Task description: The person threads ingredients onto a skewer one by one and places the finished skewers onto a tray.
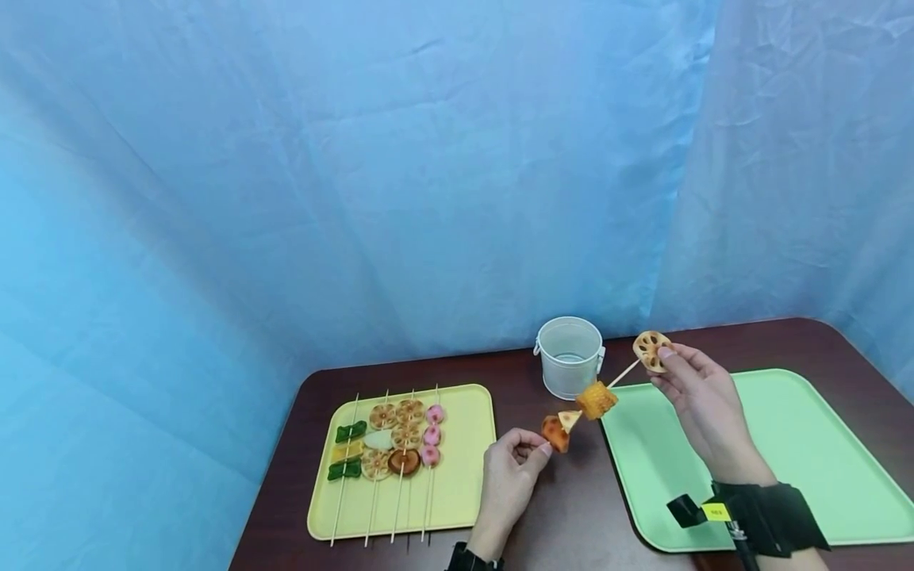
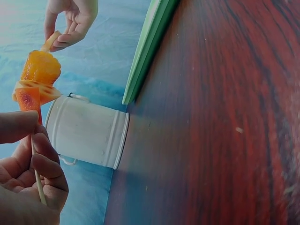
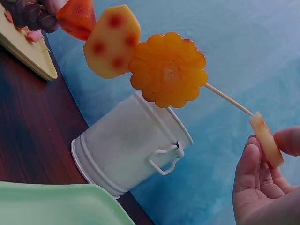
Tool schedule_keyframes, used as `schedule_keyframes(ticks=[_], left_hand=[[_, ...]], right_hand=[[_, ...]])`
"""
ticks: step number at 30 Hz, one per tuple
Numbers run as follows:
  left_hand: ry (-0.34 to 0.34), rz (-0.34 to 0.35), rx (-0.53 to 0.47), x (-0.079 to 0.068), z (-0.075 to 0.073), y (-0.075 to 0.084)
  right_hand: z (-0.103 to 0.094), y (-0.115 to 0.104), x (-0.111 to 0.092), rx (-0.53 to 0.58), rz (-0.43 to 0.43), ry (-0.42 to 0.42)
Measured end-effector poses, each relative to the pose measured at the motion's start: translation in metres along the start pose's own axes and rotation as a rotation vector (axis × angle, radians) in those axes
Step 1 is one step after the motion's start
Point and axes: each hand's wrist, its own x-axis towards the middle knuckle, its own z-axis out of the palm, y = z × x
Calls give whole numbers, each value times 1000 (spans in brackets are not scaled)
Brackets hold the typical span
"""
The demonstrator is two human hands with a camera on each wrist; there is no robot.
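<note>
My left hand (image 1: 510, 476) grips a wooden skewer (image 2: 38, 185) just below an orange-red chunk (image 1: 554, 434). Past that chunk sit a pale yellow slice with reddish spots (image 3: 112, 43) and a piece of corn (image 1: 597, 400). Bare stick shows beyond the corn. Between thumb and fingers, my right hand (image 1: 703, 404) pinches a lotus root slice (image 1: 650, 351). In the right wrist view the skewer's far end meets the edge of this slice (image 3: 266, 140). The skewer slants up to the right, held above the table.
A white bucket (image 1: 570, 365) stands at the table's back, behind the skewer. To the left, a yellow tray (image 1: 464, 500) holds several loaded skewers, with green, lotus root, mushroom and pink pieces. A green tray (image 1: 793, 444) lies beneath my right hand. Blue cloth (image 1: 457, 174) hangs behind.
</note>
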Motion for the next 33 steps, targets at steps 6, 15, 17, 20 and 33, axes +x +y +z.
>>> schedule_keyframes(ticks=[6, 15, 17, 20, 33], left_hand=[[-3, -3, 5, 0, 0, -1], [-6, -28, 17, 0, -1, 3], [-6, -27, 17, 1, 0, 2], [-5, -25, 19, 3, 2, -9], [-20, 22, -25, 9, 8, -39]], right_hand=[[1, 3, -1, -34, -35, 7], [5, 4, -2, -137, -82, 16], [5, 5, -2, -172, -84, 11], [5, 6, -3, -202, -86, -12], [5, 7, -3, -295, -59, -42]])
